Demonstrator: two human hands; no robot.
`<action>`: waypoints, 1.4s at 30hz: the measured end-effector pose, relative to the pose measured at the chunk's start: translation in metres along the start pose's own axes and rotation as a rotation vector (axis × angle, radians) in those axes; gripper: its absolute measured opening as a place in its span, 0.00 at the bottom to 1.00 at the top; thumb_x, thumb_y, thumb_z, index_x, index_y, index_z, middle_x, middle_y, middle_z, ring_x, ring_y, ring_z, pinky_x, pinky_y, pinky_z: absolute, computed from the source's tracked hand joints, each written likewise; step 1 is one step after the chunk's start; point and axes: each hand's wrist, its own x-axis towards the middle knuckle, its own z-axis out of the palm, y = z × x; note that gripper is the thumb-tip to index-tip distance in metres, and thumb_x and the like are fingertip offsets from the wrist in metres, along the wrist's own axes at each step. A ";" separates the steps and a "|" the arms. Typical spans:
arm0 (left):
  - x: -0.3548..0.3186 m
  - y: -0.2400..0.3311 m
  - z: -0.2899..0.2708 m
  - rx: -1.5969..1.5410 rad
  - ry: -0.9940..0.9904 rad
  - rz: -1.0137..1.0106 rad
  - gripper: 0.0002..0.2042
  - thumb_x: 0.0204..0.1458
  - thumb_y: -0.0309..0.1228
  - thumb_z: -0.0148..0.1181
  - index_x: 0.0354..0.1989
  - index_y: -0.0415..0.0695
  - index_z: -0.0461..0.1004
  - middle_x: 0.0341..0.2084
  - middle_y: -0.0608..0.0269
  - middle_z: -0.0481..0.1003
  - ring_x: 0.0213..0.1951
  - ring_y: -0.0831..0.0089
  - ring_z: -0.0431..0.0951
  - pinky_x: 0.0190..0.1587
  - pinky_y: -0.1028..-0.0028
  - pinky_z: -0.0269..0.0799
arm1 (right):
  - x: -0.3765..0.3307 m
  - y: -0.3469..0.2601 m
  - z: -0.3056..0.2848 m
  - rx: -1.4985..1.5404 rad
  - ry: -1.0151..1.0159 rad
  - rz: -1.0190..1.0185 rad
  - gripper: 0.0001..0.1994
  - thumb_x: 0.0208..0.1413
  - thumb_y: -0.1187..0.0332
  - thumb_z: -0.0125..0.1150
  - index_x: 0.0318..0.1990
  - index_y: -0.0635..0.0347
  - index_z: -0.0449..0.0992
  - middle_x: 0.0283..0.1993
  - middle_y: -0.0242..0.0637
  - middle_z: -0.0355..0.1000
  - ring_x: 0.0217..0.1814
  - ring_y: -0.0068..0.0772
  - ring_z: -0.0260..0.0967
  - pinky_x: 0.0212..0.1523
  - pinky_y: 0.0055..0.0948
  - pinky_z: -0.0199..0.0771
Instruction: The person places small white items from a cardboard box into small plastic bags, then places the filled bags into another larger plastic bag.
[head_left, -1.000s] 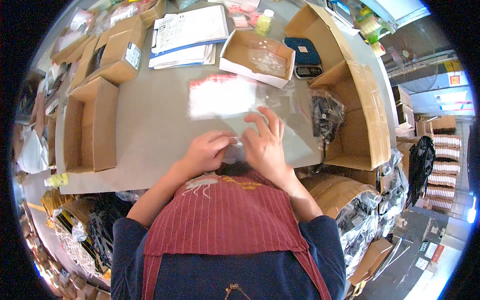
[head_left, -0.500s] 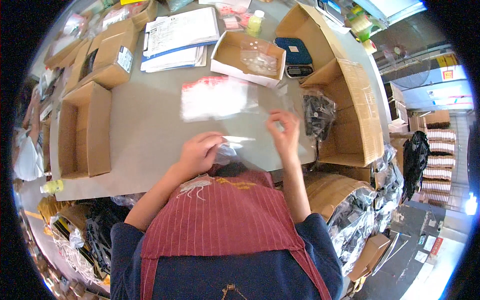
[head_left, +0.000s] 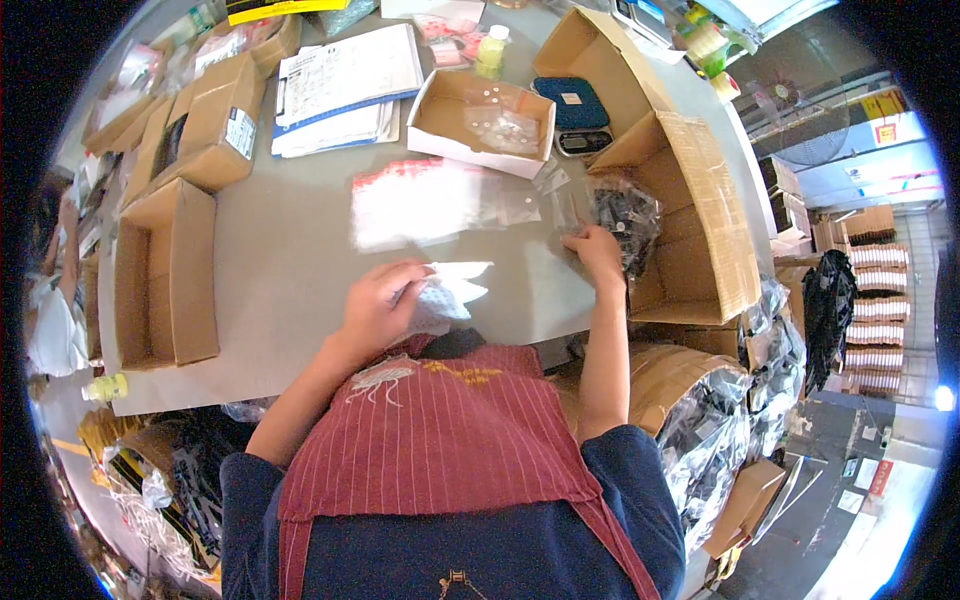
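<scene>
My left hand (head_left: 382, 305) is closed on a white and translucent plastic bag (head_left: 447, 295), its open-looking end spread toward the middle of the table. Farther right, my right hand (head_left: 600, 257) is over the tabletop with its fingers drawn together. Its fingertips are by a small clear plastic bag (head_left: 566, 208) and the left side of a clear bag of black parts (head_left: 628, 215). Whether they grip anything is too small to tell. Beyond my hands lies a spread of clear bags with red top edges (head_left: 400, 205), washed out by glare.
A white-rimmed carton (head_left: 450, 110) with small clear bags sits at the back, beside a clipboard (head_left: 345, 75) of papers. An open cardboard box (head_left: 690, 210) stands right, a long empty carton (head_left: 165, 280) left. A small scale (head_left: 585, 142) and yellow-green bottle (head_left: 492, 50) are behind.
My right hand has moved right and down onto the table by the clear bags. In my left hand the plastic bag is lifted and spread wider. The view has shifted slightly.
</scene>
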 end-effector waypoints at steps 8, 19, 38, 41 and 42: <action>0.003 -0.002 0.001 -0.041 0.106 -0.103 0.07 0.54 0.24 0.62 0.41 0.40 0.79 0.40 0.57 0.81 0.40 0.69 0.82 0.43 0.73 0.77 | -0.089 -0.064 0.018 0.385 0.115 -0.381 0.11 0.54 0.62 0.66 0.38 0.60 0.78 0.34 0.44 0.78 0.36 0.37 0.77 0.37 0.35 0.75; 0.011 0.000 -0.003 -0.183 0.164 -0.232 0.05 0.51 0.21 0.64 0.36 0.37 0.78 0.32 0.60 0.80 0.32 0.75 0.78 0.36 0.75 0.73 | -0.133 -0.101 0.054 0.397 0.189 -0.716 0.09 0.51 0.78 0.61 0.40 0.62 0.73 0.38 0.44 0.74 0.41 0.44 0.74 0.41 0.38 0.74; -0.001 -0.031 0.007 -0.481 0.152 -0.487 0.05 0.54 0.23 0.64 0.38 0.37 0.80 0.29 0.72 0.77 0.31 0.85 0.71 0.35 0.81 0.67 | -0.111 -0.084 0.054 0.047 0.281 -1.101 0.10 0.48 0.76 0.58 0.39 0.58 0.74 0.39 0.41 0.73 0.44 0.49 0.71 0.43 0.42 0.74; -0.004 -0.043 0.006 -0.540 0.163 -0.501 0.06 0.54 0.24 0.64 0.39 0.37 0.80 0.31 0.71 0.78 0.32 0.84 0.72 0.37 0.80 0.68 | -0.084 -0.056 0.032 0.106 0.267 -0.767 0.11 0.49 0.75 0.57 0.41 0.56 0.78 0.38 0.43 0.76 0.44 0.50 0.74 0.44 0.41 0.75; -0.006 -0.044 0.004 -0.534 0.173 -0.514 0.08 0.54 0.25 0.64 0.40 0.37 0.80 0.32 0.69 0.79 0.34 0.82 0.74 0.39 0.79 0.69 | -0.075 -0.050 0.020 0.226 0.252 -0.525 0.09 0.53 0.69 0.58 0.41 0.56 0.79 0.35 0.46 0.77 0.41 0.51 0.75 0.42 0.42 0.75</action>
